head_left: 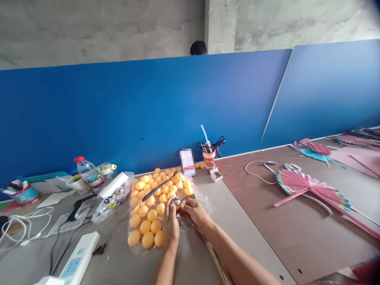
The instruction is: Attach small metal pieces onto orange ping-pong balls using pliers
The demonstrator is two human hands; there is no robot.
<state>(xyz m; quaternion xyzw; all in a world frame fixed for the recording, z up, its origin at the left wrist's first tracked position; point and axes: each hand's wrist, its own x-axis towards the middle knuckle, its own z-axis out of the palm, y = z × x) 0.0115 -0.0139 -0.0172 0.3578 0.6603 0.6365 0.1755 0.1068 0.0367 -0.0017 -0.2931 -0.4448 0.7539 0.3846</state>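
Note:
A small shiny silver ball (176,202), which looks like a metal bell, is held between my two hands. My left hand (171,223) grips it from the left with curled fingers. My right hand (194,211) has its thumb and fingertips pinched against its right side; a thin brownish strip (191,196) shows at these fingers, and I cannot tell if they grip it. Under and behind the hands lie many orange balls (147,240) in a transparent plastic bag, with a dark thin tool (157,188) across them. More silver pieces (184,223) lie partly hidden below my hands.
At left stand a water bottle (90,173), a pen tin (23,194), and a power strip (80,253) with cables. A pen cup (208,152) and small white box (216,175) stand behind. Pink folded paper fans (311,186) lie right. A blue partition (133,114) hides another person (198,48).

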